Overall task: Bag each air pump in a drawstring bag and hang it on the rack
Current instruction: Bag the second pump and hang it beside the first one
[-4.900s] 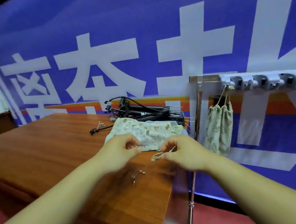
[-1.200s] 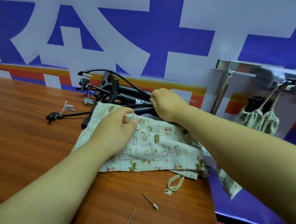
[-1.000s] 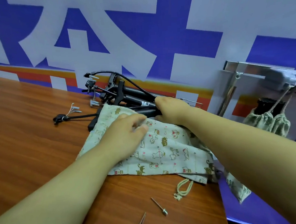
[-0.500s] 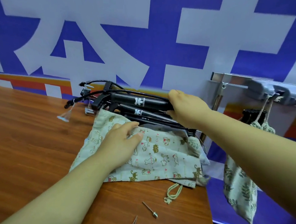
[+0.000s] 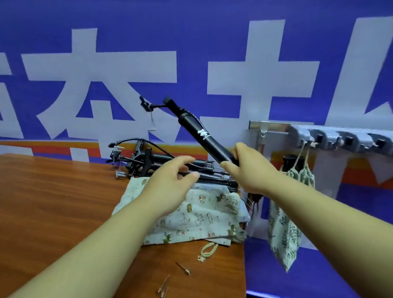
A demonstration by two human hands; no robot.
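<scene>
Far end of rack (image 5: pixel 343 136) beyond the right edge; lower end of lifted pump (image 5: pixel 201 134) inside right hand (image 5: pixel 250 168).

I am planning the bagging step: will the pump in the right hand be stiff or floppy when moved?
The pump is probably stiff: it juts straight though the right hand grips only its lower end. The thin hose at its top likely swings. One hand carries it, so probably light.
</scene>
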